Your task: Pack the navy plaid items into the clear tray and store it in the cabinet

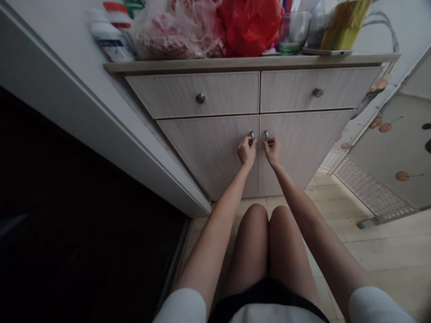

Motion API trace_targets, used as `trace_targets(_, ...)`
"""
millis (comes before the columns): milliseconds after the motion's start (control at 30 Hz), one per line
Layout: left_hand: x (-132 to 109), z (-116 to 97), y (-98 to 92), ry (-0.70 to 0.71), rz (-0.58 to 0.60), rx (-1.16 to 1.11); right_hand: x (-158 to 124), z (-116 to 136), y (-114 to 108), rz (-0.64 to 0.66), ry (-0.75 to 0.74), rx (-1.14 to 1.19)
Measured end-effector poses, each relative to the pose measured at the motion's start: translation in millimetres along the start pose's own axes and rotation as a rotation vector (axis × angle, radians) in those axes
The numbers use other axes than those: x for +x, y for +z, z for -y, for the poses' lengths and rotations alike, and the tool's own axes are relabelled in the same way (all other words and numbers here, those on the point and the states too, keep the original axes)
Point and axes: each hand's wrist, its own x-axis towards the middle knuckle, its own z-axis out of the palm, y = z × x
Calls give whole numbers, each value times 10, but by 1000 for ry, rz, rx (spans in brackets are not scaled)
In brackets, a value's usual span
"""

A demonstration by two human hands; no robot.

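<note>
Both lower doors of a pale wood-grain cabinet stand closed in front of me. My left hand (247,151) has its fingers curled round the metal handle (252,134) of the left door (208,148). On the right door (299,143), my right hand (273,151) grips the matching handle (266,134) in the same way. The two hands are close together, one on each side of the seam between the doors. The lower ends of both handles are hidden by my fingers.
Two drawers with round knobs, the left knob (200,98) and the right knob (317,92), sit above the doors. On the cabinet top (202,65) are a white bottle (112,42), a red plastic bag (251,27) and a glass (295,33). A cherry-patterned screen (387,152) stands at right.
</note>
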Motion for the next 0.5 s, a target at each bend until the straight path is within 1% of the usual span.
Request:
trace_targets(167,14,11,23,-13,-2,1,15,-57,46,-7,-29,35)
trace_targets(300,28,-24,-27,-14,33,-18,12,-52,13,5,-42,57)
trace_targets(400,19,-66,-141,-35,52,-59,-32,-13,-120,4,-53,78)
trace_targets(467,-11,-89,-265,-93,63,-137,-94,35,-268,0,-73,144)
trace_targets(500,-34,-99,-343,-137,87,-204,-133,68,-356,17,-77,202)
